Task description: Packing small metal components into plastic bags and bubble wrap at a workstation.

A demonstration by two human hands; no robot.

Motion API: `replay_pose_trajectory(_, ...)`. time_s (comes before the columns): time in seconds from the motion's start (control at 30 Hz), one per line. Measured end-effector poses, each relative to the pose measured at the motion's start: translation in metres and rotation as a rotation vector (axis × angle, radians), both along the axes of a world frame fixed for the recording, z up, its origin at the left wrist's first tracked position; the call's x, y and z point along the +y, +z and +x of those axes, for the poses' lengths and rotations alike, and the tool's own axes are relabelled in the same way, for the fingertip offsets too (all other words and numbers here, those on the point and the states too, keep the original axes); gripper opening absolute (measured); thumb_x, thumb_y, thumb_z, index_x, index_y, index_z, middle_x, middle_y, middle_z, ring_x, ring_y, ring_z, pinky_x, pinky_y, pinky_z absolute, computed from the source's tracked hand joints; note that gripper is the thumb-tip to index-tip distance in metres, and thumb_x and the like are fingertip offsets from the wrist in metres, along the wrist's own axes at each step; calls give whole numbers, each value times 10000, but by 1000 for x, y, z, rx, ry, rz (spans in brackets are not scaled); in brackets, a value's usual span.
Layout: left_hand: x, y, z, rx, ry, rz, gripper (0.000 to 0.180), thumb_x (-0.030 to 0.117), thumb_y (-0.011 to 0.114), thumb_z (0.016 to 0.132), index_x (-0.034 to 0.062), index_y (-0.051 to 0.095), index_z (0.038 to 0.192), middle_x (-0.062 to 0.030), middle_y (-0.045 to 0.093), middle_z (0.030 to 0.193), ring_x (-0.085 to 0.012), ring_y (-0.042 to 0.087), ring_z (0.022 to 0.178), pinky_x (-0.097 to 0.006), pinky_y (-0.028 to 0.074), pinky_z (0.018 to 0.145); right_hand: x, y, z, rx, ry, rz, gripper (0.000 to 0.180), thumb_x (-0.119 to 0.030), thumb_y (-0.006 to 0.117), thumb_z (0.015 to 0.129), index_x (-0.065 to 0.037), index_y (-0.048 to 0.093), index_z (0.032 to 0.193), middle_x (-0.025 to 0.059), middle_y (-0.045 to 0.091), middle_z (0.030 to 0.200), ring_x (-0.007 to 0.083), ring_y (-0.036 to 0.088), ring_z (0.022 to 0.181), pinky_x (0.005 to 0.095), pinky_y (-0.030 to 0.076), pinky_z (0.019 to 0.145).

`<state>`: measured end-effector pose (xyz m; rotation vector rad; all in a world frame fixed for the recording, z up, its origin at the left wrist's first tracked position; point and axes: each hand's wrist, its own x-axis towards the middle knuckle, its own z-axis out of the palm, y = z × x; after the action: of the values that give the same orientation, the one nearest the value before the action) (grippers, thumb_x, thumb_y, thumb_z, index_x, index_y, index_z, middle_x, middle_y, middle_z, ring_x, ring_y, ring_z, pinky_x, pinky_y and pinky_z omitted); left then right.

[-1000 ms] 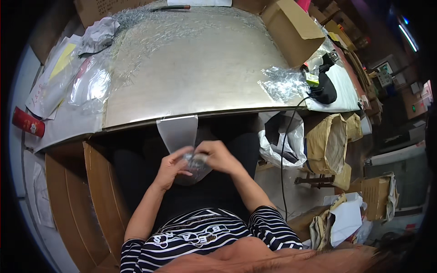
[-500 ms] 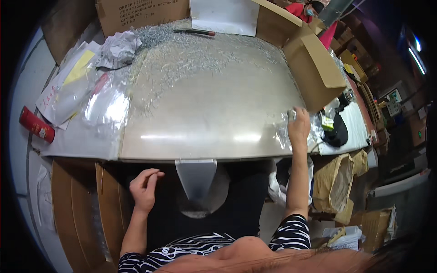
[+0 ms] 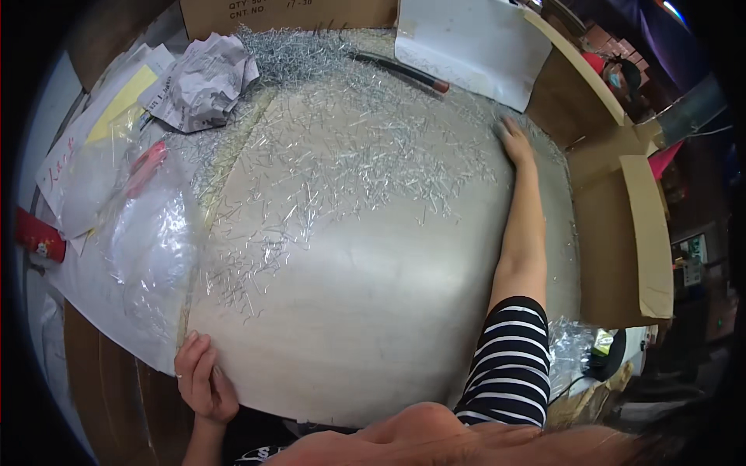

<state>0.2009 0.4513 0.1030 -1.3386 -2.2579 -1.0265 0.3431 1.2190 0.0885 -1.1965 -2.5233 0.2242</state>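
Many small bent pieces of silvery metal wire (image 3: 388,175) lie scattered over the smooth metal tabletop (image 3: 373,311), heaped thickest at the far left. My right arm stretches far across the right side. Its hand, my right hand (image 3: 518,144), lies with fingers extended on the far right surface, by the lower corner of a white sheet (image 3: 466,50); whether wire pieces sit under the fingertips is hidden. At the front left corner my left hand (image 3: 203,378) curls its fingers over the table edge. A dark rod with a reddish end (image 3: 404,74) lies among the far pieces.
Cardboard walls (image 3: 614,202) border the right side, and a brown carton (image 3: 287,17) stands behind. Crumpled paper (image 3: 203,85), clear plastic bags (image 3: 151,241) and a red can (image 3: 39,235) lie at left. Clear plastic (image 3: 571,346) sits by my right sleeve. Another person is far right.
My right hand has left the plastic at the near right and reached to the far right of the tabletop. My left hand has risen from my lap to the table edge. The view has moved closer.
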Motion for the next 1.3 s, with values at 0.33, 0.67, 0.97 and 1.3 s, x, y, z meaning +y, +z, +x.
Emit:
replay_pose_trajectory(0.33,6,16,4,49,-20,147,325,-131,517,671,-64,635,966,-209,647,1035,-416,617,1035,-453,492,911,-310,19,-57,-185,253,107,567,-518,395,967,-302,334,1487,63,263,1575,382,217,1440,621,181,1123)
replay_pose_trajectory(0.67,-26,41,-23,39,4,-58,463,181,580,903,-56,481,1289,-238,454,1381,-382,367,1350,-486,278,1120,-447,8,14,-190,-96,95,611,-230,448,936,-107,263,1505,250,240,1539,462,264,1391,599,228,1112)
replay_pose_trajectory(0.97,-50,15,38,168,-197,-280,610,318,646,861,-18,459,1335,-195,506,1279,-353,471,1188,-464,339,1067,-574,42,53,-149,156,11,613,-267,502,933,-173,297,1503,158,210,1575,374,179,1453,564,159,1153)
replay_pose_trajectory(1.3,-56,-5,28,60,-360,110,226,74,651,842,51,649,1066,-116,647,1075,-292,586,1086,-380,420,955,-577,32,69,164,248,48,574,11,498,847,-16,387,1410,209,382,1474,370,332,1379,417,275,1132)
